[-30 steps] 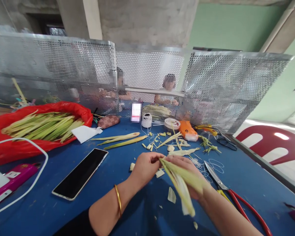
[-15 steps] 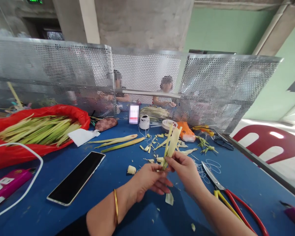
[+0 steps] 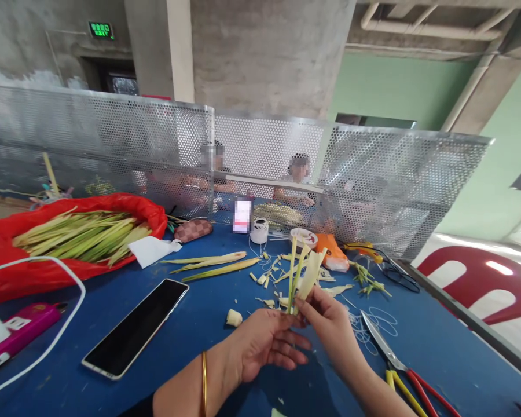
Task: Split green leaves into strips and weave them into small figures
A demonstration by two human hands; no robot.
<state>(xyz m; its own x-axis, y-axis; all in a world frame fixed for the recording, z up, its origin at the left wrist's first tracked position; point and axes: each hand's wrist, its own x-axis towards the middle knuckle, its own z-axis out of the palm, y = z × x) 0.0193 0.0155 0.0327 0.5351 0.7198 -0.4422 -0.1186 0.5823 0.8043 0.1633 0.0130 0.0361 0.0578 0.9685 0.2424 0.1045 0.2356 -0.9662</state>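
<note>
My right hand pinches a small bunch of pale green leaf strips and holds it upright above the blue table. My left hand, with a gold bangle on the wrist, sits just below and left of it, fingers loosely spread, fingertips near the base of the strips. Cut leaf bits lie scattered around both hands.
A black phone lies left of my hands. A red bag of green leaves sits far left, with a white cable and pink device. Red-handled scissors lie at right. Thread spool, orange glue gun and perforated metal screen stand behind; people sit beyond.
The leaf bunch went from hanging down toward me to standing upright in my right hand. My left hand let go of it and dropped lower, fingers spread.
</note>
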